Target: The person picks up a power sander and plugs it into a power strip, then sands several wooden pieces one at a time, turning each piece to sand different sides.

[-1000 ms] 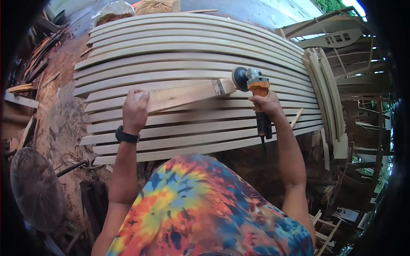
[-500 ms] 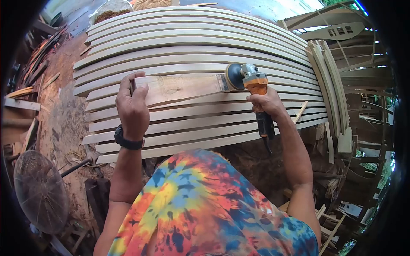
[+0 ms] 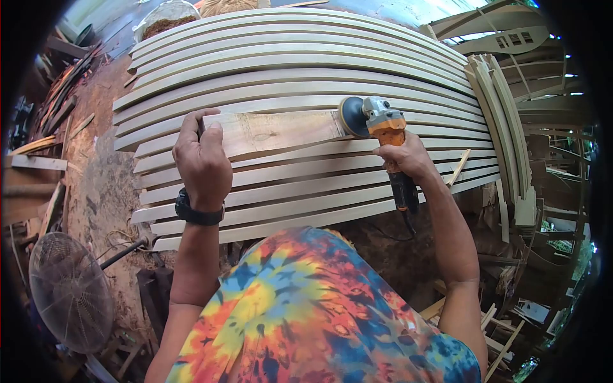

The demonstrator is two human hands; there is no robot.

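My left hand (image 3: 203,153) grips the left end of a pale wooden board (image 3: 274,133), thumb on top and fingers round the far edge. The board lies across a row of long wooden slats (image 3: 287,207) and has a knot and a dark streak in its grain. In my right hand (image 3: 408,156) is an orange and black angle grinder (image 3: 387,125), held by its body with the cord trailing down. Its round sanding disc (image 3: 353,117) stands tilted on edge, right at the board's right end.
More curved slats (image 3: 501,127) are stacked crosswise at the right. A round fan (image 3: 71,292) stands at the lower left. Beyond the slats sits a white sack (image 3: 165,19) of brown shavings. Scrap wood (image 3: 64,115) lies along the left side.
The dark patch at the board's right end no longer shows beside the disc. The whole view has shifted slightly; both hands keep their holds.
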